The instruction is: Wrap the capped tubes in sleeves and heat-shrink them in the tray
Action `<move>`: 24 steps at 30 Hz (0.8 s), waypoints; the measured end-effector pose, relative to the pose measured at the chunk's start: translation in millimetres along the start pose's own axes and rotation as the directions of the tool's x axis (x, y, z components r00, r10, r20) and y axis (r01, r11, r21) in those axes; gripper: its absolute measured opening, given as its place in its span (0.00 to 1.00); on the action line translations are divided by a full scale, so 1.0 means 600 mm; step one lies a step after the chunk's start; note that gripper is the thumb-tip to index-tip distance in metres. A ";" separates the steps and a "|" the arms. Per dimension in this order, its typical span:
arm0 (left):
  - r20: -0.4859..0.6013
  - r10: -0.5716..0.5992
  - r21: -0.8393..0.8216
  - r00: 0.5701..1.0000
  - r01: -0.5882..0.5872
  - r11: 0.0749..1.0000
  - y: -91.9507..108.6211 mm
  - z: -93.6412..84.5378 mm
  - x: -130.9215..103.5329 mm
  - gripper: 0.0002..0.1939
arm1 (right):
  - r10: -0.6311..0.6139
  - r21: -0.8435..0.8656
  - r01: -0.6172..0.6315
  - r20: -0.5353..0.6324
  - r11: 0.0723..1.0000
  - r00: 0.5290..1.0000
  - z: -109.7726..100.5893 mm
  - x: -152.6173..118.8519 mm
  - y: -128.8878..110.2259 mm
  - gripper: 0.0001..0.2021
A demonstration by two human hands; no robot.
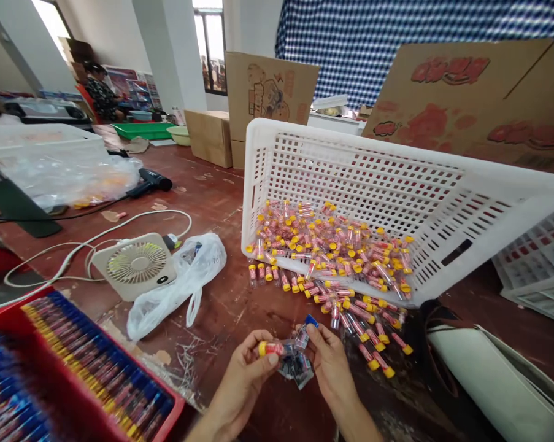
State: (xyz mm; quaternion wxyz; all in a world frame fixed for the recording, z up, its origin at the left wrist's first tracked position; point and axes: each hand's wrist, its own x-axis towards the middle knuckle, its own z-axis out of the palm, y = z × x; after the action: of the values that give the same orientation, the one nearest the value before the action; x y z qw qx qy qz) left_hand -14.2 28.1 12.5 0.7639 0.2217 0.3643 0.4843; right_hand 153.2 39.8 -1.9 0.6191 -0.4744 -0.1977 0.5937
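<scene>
My left hand [249, 371] pinches a small clear tube [273, 348] with a yellow cap and pink label, held sideways. Close beside it, my right hand [327, 362] has its thumb and fingers closed on a clear plastic sleeve [302, 336] with a blue top. The tube's far end meets the sleeve. Dark, shiny small packets [296, 368] lie below and between the hands. Many similar yellow-capped tubes [336, 242] fill the tipped white basket [359, 147] and spill out in front of it, near my right hand.
A red tray [166, 408] of packed tubes sits at lower left. Behind it are a small fan [138, 264] with cables and a white plastic bag [180, 282]. A pale bag [497, 374] lies at right. Cardboard boxes [272, 92] stand behind; a person [102, 92] sits far left.
</scene>
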 end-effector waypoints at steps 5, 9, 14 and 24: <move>-0.088 -0.025 -0.057 0.996 0.020 0.998 -0.026 -0.002 -0.008 0.21 | -0.026 0.001 0.026 0.029 1.000 0.999 0.025 -0.008 0.003 0.17; -0.127 -0.011 -0.033 0.992 0.006 0.999 -0.036 -0.011 -0.014 0.21 | -0.057 -0.010 0.057 0.027 0.998 0.998 0.033 -0.014 0.006 0.16; -0.133 0.037 0.002 0.990 -0.038 0.999 -0.038 -0.013 -0.020 0.21 | -0.090 -0.088 0.096 0.075 0.991 0.993 0.036 -0.021 0.013 0.15; -0.070 0.105 0.036 0.992 -0.103 0.994 -0.034 -0.012 -0.021 0.22 | -0.088 -0.391 0.201 0.287 0.898 0.954 0.036 -0.030 0.013 0.14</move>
State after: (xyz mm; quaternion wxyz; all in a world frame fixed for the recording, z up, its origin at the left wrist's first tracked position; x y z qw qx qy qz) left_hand -11.5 7.9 -2.0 0.7203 0.2352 0.3874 0.5252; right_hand 127.4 29.5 7.7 0.5150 -0.4964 -0.4345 0.5473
